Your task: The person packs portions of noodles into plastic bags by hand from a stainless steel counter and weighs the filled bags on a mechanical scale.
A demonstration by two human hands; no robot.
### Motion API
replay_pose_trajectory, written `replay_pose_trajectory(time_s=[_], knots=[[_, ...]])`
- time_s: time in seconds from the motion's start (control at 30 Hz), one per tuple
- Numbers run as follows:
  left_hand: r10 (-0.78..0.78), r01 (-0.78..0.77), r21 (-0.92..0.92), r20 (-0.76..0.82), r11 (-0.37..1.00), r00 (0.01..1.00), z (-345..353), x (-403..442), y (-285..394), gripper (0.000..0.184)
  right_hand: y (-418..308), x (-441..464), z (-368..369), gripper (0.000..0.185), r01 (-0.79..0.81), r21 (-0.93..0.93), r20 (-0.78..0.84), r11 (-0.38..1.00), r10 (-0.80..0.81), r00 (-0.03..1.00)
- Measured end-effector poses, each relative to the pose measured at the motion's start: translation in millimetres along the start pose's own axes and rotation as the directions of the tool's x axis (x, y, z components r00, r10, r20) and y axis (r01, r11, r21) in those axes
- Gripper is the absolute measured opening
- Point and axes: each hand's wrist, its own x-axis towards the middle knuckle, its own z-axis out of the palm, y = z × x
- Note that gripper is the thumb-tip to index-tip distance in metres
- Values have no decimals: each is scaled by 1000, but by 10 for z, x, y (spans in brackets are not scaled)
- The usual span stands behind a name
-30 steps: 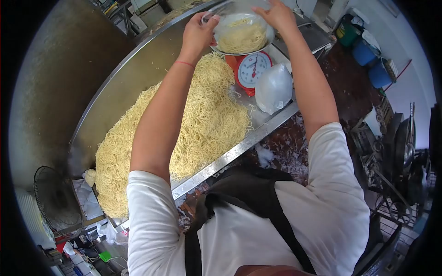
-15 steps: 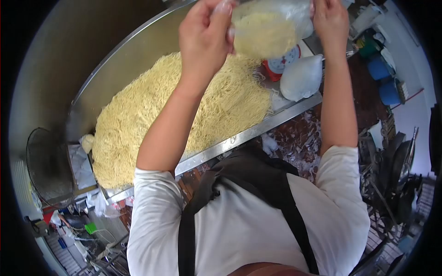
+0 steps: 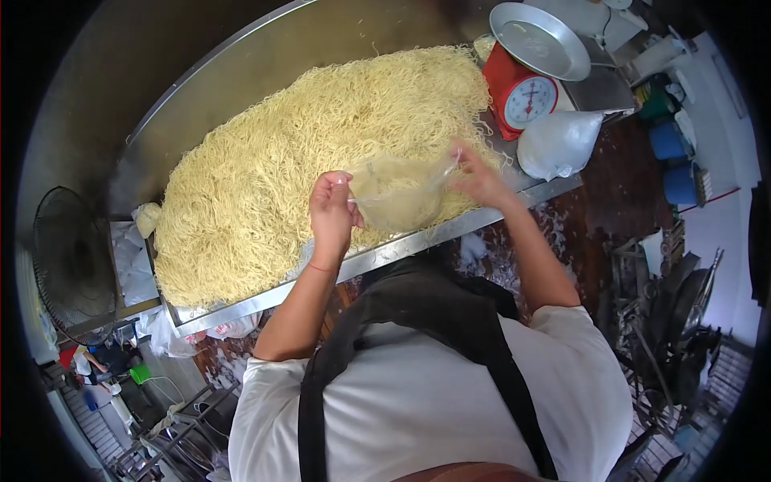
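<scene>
A clear plastic bag (image 3: 397,205) is stretched between my hands, low over a large heap of pale yellow noodles (image 3: 257,185). My left hand (image 3: 331,215) pinches the bag's left edge between thumb and fingers. At its right end, my right hand (image 3: 484,181) grips the upper corner, its fingers slightly blurred. Noodle colour shows through the film; I cannot tell whether any noodles are inside. The heap lies in a long metal tray (image 3: 401,251) with a raised front rim.
A red dial scale (image 3: 530,98) with a round metal pan (image 3: 540,42) stands at the tray's right end. Beside it sits a full whitish plastic bag (image 3: 558,145). A round fan (image 3: 76,261) is at far left; blue buckets (image 3: 681,185) are at far right.
Both hands have come down and nearer to my body with the bag, from near the scale to low over the noodles. The scale and its pan now show fully.
</scene>
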Motion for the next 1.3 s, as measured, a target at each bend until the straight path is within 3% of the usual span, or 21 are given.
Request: replay_pose_trajectory(time_s=[0.07, 0.1, 0.17, 0.23, 0.33, 0.47, 0.57, 0.6, 0.67, 0.73, 0.77, 0.83, 0.93, 0.97, 1.03, 1.1, 1.13, 1.17, 1.2, 1.27, 1.3], knots=[[-34, 34, 10, 38, 999, 999, 96, -39, -49, 17, 345, -127, 483, 83, 222, -359, 207, 907, -155, 966], [-33, 19, 115, 120, 993, 992, 165, -107, 11, 16, 335, -180, 812, 77, 236, -447, 123, 863, -202, 972], [11, -94, 260, 304, 961, 953, 230, -190, 50, 17, 184, -153, 1202, 64, 175, -371, 90, 912, -153, 984], [23, -273, 429, 503, 861, 864, 88, -138, 61, 32, -8, 51, 1235, 51, 12, -41, 217, 999, -3, 976], [384, -522, 474, 362, 709, 850, -126, -46, -297, 41, -137, 88, 1366, 36, -82, 278, -17, 957, 90, 996], [304, -545, 582, 464, 604, 832, -320, 204, -1288, 45, -262, 112, 1489, 46, 230, 79, -58, 970, -225, 973], [-74, 35, 308, 115, 951, 991, -153, 362, -1107, 39, -280, 79, 1173, 57, 291, -246, -82, 925, -318, 944], [-119, 117, 49, 45, 992, 992, -91, 436, -1210, 37, -127, 27, 1155, 60, 321, -394, -24, 861, -359, 933], [-247, 200, -465, -41, 862, 968, 85, 612, -1464, 34, 106, -12, 1250, 63, 279, -521, 23, 807, -313, 949], [-329, 275, -425, -58, 862, 942, 224, 645, -1448, 31, 114, -75, 1461, 62, 130, -490, 13, 862, -142, 990], [-360, 307, -403, -62, 862, 931, 278, 738, -1419, 29, 162, -37, 1479, 57, 152, -475, 3, 867, -172, 985], [-173, 183, -163, 73, 970, 982, 195, 816, -1376, 27, 281, 8, 1528, 47, 190, -435, -13, 880, -217, 976], [-60, 59, -300, 4, 952, 998, 254, 264, -549, 26, 285, 160, 1423, 31, 9, 93, -87, 996, -1, 996], [-107, 89, -310, -43, 947, 993, 129, 99, -524, 25, 342, 136, 1441, 29, -109, 345, -66, 932, 140, 988], [-351, 320, -234, -108, 918, 930, -496, -5, -1133, 29, 493, 177, 1444, 25, -272, 752, 48, 600, 362, 931], [-621, 592, -191, -163, 783, 767, -361, -141, -1180, 33, 150, 177, 1448, 24, -495, 644, -18, 583, 659, 752], [-522, 497, -227, -68, 838, 850, -268, 50, -1172, 34, 161, 99, 1559, 20, -295, 821, 0, 490, 515, 857], [-409, 401, -273, 29, 874, 912, -223, 309, -1147, 36, -4, 201, 1518, 20, -408, 558, 90, 723, 436, 895], [-287, 311, -333, 120, 890, 950, -166, 537, -1075, 39, -295, 258, 1469, 23, -167, 395, -21, 903, 191, 981], [47, 58, -384, 259, 921, 965, -33, 665, -242, 46, -901, 405, 1204, 26, 241, 37, -147, 970, -233, 961], [50, 45, -303, 298, 952, 953, -73, 681, 110, 49, -1210, 492, 990, 26, 375, -117, -159, 920, -390, 907]])
